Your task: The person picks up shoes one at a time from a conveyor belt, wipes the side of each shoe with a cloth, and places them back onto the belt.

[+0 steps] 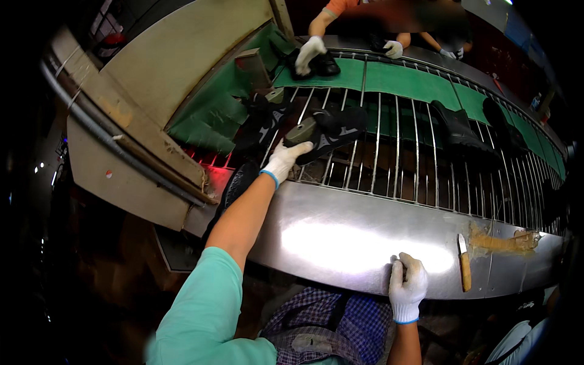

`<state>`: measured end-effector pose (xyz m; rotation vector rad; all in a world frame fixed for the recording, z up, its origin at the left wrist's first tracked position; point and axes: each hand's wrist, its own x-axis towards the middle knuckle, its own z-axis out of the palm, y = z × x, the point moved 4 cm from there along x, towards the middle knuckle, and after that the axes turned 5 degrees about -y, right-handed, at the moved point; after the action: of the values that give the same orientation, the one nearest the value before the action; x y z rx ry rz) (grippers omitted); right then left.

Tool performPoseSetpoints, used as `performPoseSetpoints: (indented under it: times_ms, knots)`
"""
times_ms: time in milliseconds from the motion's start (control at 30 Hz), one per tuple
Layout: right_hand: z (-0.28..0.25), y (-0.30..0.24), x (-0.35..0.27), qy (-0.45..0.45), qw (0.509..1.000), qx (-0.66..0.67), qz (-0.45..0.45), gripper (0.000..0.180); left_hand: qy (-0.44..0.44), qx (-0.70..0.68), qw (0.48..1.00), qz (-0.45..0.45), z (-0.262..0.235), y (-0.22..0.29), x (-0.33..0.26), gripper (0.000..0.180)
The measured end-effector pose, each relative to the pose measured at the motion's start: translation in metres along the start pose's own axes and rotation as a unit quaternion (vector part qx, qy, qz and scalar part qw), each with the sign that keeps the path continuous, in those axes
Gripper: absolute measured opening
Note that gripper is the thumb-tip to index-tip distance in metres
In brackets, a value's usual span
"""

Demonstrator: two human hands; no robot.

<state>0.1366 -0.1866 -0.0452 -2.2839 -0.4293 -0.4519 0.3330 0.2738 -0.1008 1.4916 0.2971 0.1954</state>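
Observation:
My left hand, in a white glove with a blue cuff, grips the heel end of a black shoe that lies across the metal bars. An olive-green block, seemingly a shoe last, fills the shoe's opening. Another black shoe with a similar block sits just left of it. My right hand, gloved too, rests at the near edge of the shiny metal ledge. Its fingers are curled in; whatever they may hold is hidden. To its right lies a knife with a wooden handle.
Green strips run along the far side of the barred conveyor. Black boots stand on its right part. At the left is a large beige machine housing with a green flap. Across the conveyor, a person's gloved hand touches black footwear.

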Motion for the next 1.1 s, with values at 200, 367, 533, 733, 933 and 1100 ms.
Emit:
performPoseSetpoints:
  times_ms: [200, 367, 533, 733, 933, 1100]
  knots:
    - [-0.008, 0.010, 0.000, -0.004, 1.000, 0.005, 0.026, 0.016, -0.010, 0.052, 0.999, -0.004, 0.050, 0.044, -0.012, 0.068]
    - [-0.009, 0.009, 0.001, 0.004, 0.998, 0.035, 0.044, 0.013, 0.030, -0.164, 0.972, -0.168, 0.061, 0.053, -0.028, 0.065]
    - [-0.006, 0.009, 0.002, 0.029, 0.999, 0.037, 0.023, 0.014, -0.053, -0.160, 0.976, -0.141, 0.054, 0.052, -0.118, 0.058]
    - [-0.003, 0.018, -0.003, 0.054, 0.998, 0.039, -0.015, 0.014, -0.086, -0.224, 0.951, -0.192, 0.059, 0.040, -0.253, 0.058]
    - [-0.004, 0.006, -0.011, 0.001, 0.999, 0.035, -0.034, 0.017, -0.042, -0.223, 0.956, -0.183, 0.072, 0.017, -0.374, 0.067]
    - [-0.002, -0.026, -0.056, 0.002, 0.996, 0.061, -0.066, 0.021, -0.056, -0.302, 0.920, -0.245, 0.077, 0.009, -0.431, 0.074]
